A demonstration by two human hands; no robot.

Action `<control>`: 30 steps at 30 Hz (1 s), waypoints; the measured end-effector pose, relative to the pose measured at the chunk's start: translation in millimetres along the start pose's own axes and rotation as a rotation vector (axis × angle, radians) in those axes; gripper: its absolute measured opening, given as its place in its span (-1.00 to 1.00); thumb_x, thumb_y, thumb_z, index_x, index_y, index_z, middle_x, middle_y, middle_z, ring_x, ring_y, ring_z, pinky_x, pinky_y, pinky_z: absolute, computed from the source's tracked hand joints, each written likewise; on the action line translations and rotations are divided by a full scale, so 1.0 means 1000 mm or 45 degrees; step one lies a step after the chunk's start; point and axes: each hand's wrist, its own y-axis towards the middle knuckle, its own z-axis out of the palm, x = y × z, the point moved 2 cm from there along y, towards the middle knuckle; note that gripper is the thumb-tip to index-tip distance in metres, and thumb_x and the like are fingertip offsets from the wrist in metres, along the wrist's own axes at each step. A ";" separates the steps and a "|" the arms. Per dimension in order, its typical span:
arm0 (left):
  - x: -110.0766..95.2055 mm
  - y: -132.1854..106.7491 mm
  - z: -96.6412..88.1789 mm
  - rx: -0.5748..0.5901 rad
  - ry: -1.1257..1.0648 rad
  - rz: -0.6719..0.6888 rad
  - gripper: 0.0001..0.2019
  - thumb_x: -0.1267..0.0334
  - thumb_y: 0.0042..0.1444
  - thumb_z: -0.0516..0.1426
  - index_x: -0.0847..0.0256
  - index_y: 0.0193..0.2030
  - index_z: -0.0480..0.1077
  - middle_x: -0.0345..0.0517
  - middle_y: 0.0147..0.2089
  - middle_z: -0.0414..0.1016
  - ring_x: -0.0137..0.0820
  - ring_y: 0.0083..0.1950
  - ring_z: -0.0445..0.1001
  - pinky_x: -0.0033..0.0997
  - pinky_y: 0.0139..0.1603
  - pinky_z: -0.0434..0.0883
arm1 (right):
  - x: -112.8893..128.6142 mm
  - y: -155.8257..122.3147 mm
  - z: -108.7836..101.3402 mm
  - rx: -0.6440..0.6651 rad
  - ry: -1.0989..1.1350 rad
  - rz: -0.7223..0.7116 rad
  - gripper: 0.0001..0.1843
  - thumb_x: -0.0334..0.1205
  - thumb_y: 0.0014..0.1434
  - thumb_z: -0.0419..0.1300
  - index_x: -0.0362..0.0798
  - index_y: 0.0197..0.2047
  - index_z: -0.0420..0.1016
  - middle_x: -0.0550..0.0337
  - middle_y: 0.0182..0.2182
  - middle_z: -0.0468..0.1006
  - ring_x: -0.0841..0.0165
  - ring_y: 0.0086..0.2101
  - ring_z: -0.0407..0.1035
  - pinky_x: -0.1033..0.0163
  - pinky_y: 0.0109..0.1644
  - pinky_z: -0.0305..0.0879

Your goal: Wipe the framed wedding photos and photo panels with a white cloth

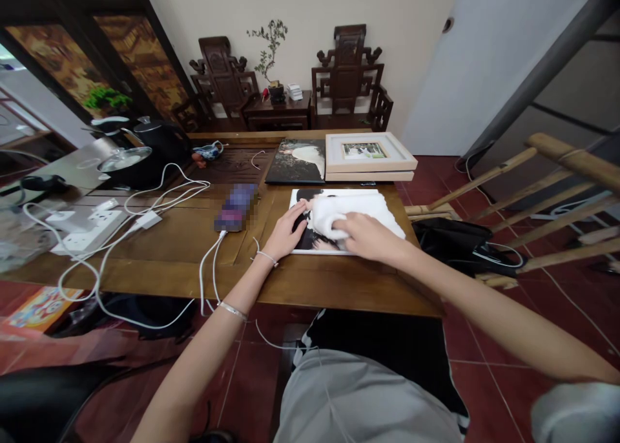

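Observation:
A photo panel (307, 241) with a dark and white picture lies flat near the front edge of the wooden table. Bunched on top of it is a white cloth (325, 212), and my right hand (363, 234) has its fingers closed on that cloth, pressing it against the picture. At the panel's left side rests my left hand (289, 228), fingers stretched out over the edge and holding nothing. The cloth and my right hand hide much of the panel's middle.
Behind the panel lie another dark photo panel (296, 161) and stacked light wooden frames (371, 156). To the left are a phone (236, 208) on a charging cable, a white power strip (92, 231), tangled white cables and a black kettle (162, 141). A bamboo chair (576, 172) stands right.

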 end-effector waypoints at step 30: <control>0.006 0.001 0.001 0.024 0.026 0.018 -0.56 0.23 0.31 0.00 0.22 0.29 0.32 0.04 0.40 0.27 -0.25 0.44 0.21 -0.07 0.48 0.11 | 0.044 -0.029 0.019 0.095 -0.080 -0.080 -0.51 -0.58 0.10 0.01 -0.13 0.05 0.50 -0.21 0.16 0.44 -0.05 0.29 0.11 -0.21 0.26 0.08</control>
